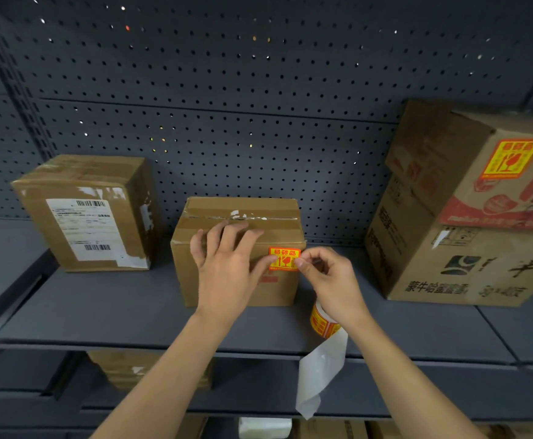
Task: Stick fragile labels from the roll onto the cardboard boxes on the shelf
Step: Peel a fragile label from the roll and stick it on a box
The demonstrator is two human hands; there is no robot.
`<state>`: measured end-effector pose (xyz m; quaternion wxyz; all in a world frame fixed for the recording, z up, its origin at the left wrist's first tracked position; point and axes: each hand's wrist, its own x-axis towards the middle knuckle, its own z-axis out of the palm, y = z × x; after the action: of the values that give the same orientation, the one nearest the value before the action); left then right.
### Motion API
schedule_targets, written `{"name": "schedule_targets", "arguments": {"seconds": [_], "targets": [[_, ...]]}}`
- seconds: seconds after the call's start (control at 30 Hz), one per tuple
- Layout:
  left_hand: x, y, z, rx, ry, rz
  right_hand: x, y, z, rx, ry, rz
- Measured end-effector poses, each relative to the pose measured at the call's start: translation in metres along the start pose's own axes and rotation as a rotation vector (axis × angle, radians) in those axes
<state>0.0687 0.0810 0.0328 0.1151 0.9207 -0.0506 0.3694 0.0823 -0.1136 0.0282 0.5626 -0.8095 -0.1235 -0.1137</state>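
Note:
A small cardboard box stands mid-shelf. On its front face, near the upper right corner, is a red-and-yellow fragile label. My left hand lies spread over the box's front and top edge, its thumb touching the label's left side. My right hand pinches the label's right edge between thumb and forefinger. The label roll stands on the shelf below my right wrist, with a white backing strip hanging over the shelf edge.
A taped box with a white shipping slip stands at the left. Two stacked cartons are at the right; the upper one bears a fragile label. Dark pegboard backs the grey shelf. More boxes lie below.

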Motion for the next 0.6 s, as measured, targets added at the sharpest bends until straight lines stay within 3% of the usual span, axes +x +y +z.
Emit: {"name": "schedule_targets", "arguments": {"seconds": [0.3,0.5,0.6], "targets": [[0.0007,0.0048,0.0011,0.008,0.024,-0.032,-0.0014,0.0018,0.0024,-0.005,0.081,0.027],[0.0041,0.0083,-0.0033,-0.007,-0.009,-0.066,-0.0057,0.0036,-0.0021,-0.258,0.242,-0.042],[0.0063,0.0090,-0.0034,-0.026,-0.021,-0.090,-0.0082,0.0002,-0.0048,-0.284,0.200,-0.095]]}}
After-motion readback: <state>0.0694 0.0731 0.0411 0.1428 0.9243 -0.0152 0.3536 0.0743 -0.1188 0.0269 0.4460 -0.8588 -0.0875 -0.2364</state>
